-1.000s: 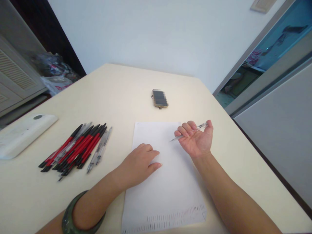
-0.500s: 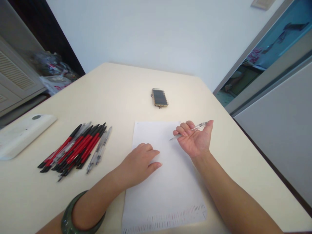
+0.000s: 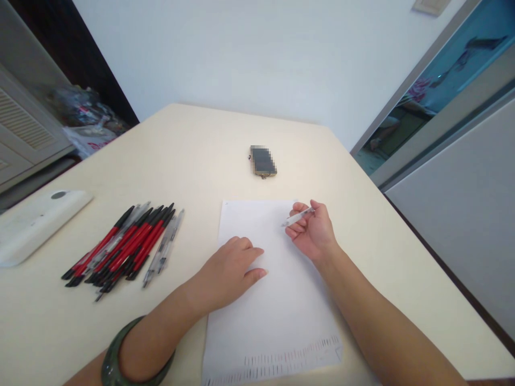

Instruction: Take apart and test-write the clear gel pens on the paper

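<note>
My right hand (image 3: 311,230) is closed around a clear pen (image 3: 296,217), whose tip points left just above the upper right part of a white sheet of paper (image 3: 273,300). My left hand (image 3: 229,268) lies flat on the sheet's left side, fingers spread and holding nothing. A green bangle (image 3: 116,354) circles my left wrist. Short pen strokes run in rows along the sheet's near edge.
A pile of several red-and-black and clear pens (image 3: 124,244) lies left of the paper on the cream table (image 3: 201,145). A small dark object (image 3: 262,161) sits beyond the sheet. A white flat device (image 3: 36,220) rests at the far left edge.
My right hand has turned from palm-up to a closed grip, drawing the pen in so that less of it shows. The left hand has stayed still.
</note>
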Tool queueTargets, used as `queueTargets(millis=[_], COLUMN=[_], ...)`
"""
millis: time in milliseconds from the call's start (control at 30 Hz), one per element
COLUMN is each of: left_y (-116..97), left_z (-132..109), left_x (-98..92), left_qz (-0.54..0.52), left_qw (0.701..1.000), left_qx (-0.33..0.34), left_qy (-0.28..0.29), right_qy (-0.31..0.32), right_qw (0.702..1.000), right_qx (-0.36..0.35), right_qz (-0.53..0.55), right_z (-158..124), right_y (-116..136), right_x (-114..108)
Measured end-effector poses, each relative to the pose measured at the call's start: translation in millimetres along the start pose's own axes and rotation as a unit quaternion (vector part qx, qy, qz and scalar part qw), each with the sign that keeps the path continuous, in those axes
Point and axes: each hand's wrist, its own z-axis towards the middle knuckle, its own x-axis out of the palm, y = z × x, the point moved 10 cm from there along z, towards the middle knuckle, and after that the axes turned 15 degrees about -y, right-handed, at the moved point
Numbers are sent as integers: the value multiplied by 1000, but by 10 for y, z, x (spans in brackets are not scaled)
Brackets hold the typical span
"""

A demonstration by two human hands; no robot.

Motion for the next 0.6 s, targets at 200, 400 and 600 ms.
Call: queueTargets(millis=[200, 400, 600], left_y=[2, -6, 49], left_z=[7, 27, 35], left_x=[11, -1, 50], left_qz=[-3, -16, -25], left_qw=[1000, 1000, 1000], left_qx=[3, 11, 6], left_qy=[5, 5, 4], right_qy=[21, -3, -120], right_qw=[997, 986, 882], right_qx=[-52, -74, -242], right_qz=[-52, -151, -385], right_z=[-123, -164, 49], right_y=[73, 108, 657], right_x=[77, 37, -374])
